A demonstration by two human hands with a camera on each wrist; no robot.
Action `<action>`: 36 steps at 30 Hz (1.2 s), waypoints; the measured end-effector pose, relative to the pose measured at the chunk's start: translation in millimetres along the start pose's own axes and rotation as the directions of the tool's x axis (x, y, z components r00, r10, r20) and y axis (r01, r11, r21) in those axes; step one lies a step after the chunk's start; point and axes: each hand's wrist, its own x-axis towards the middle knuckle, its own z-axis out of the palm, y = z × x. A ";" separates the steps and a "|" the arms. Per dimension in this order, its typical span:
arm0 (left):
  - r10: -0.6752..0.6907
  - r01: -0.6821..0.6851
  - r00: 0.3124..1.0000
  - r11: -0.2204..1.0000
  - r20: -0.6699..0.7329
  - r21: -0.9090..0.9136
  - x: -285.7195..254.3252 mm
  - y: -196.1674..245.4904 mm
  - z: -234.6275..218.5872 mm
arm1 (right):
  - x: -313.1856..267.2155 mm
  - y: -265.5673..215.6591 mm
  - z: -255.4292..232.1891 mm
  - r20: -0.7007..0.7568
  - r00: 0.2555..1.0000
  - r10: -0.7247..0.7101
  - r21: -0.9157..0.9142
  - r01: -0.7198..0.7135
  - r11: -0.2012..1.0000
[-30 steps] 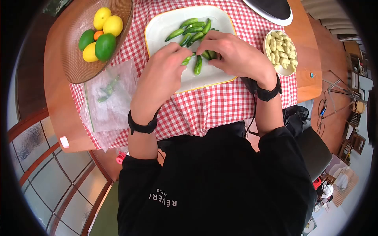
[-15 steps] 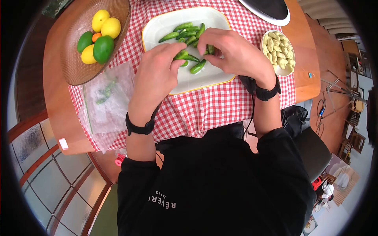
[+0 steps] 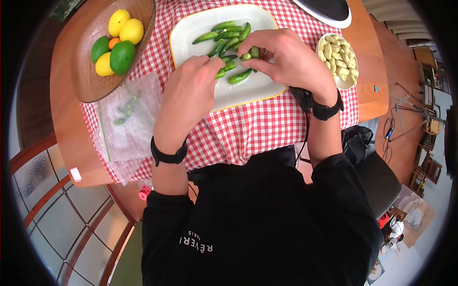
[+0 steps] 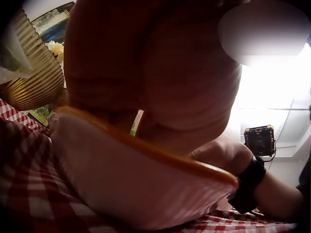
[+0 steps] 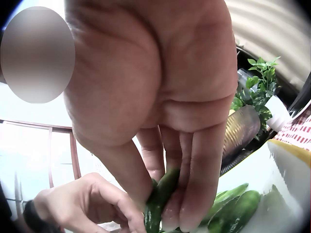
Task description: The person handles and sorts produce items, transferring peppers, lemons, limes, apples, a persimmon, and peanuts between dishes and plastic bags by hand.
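Small green cucumbers [image 3: 229,35] lie on a white, yellow-rimmed tray [image 3: 191,28]. My right hand [image 3: 288,57] is over the tray's right part and pinches a cucumber [image 5: 162,199] between thumb and fingers. Its pale end points left in the head view, with another cucumber [image 3: 255,51] close against the fingers. My left hand [image 3: 193,90] reaches over the tray's near left edge, fingers bent downward, fingertips right at a cucumber [image 3: 230,66]. I cannot tell whether it grips one. A loose cucumber [image 3: 240,76] rests between the hands, toward the tray's near side.
A ribbed brown bowl [image 3: 83,71] with lemons and other fruit stands at left. In front of it lies a clear zip bag [image 3: 129,128] with green pieces inside. A bowl of peanuts [image 3: 352,82] is at right. A dark-topped white device [image 3: 329,12] sits at the back right.
The left hand held a cucumber raised half a second ago; its fingertips are now lower, among the cucumbers on the tray. The right fingers have turned, so a cucumber's pale end shows between them.
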 end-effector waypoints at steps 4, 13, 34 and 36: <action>0.073 -0.074 0.995 0.997 -0.069 -0.023 3.6 -0.8 -2.3 | 2.8 -5.3 -3.5 0.024 0.999 0.023 0.087 -0.025 0.996; 0.068 -0.124 0.971 0.962 -0.227 -0.243 5.4 6.8 -4.0 | 2.1 -12.7 -0.2 0.026 0.998 0.054 0.066 -0.056 0.996; -0.163 -0.140 0.926 0.689 -0.340 -0.711 7.7 14.7 4.5 | 7.6 -17.6 5.8 -0.173 0.972 0.157 0.636 -0.012 0.772; -0.194 -0.120 0.938 0.599 -0.289 -0.792 7.6 15.5 2.8 | 7.0 -18.8 6.5 -0.157 0.970 0.186 0.660 -0.037 0.750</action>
